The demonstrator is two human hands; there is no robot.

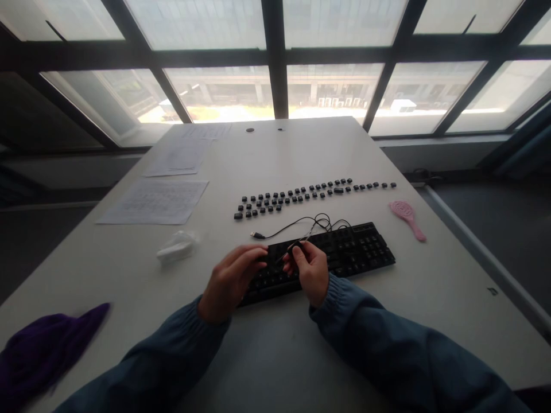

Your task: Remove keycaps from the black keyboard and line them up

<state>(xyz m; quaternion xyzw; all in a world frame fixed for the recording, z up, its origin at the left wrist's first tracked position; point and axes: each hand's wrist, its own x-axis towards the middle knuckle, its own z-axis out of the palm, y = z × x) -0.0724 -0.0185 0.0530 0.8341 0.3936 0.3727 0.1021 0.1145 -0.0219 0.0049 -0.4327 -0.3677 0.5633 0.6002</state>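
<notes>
A black keyboard (344, 252) lies on the white table (275, 344) in front of me, its cable (301, 223) looped behind it with the USB plug at the left. My left hand (230, 281) rests on the keyboard's left end, fingers curled down onto the keys. My right hand (310, 269) is closed in a pinch on a thin dark tool (290, 249) that points at the keys. Beyond the keyboard, several loose black keycaps (301, 195) lie in rows.
A pink hairbrush (408, 217) lies to the right of the keyboard. A crumpled clear plastic bag (177, 246) sits at the left, printed sheets (157, 201) beyond it, a purple cloth (43, 344) at the near left corner. Windows run behind the table's far edge.
</notes>
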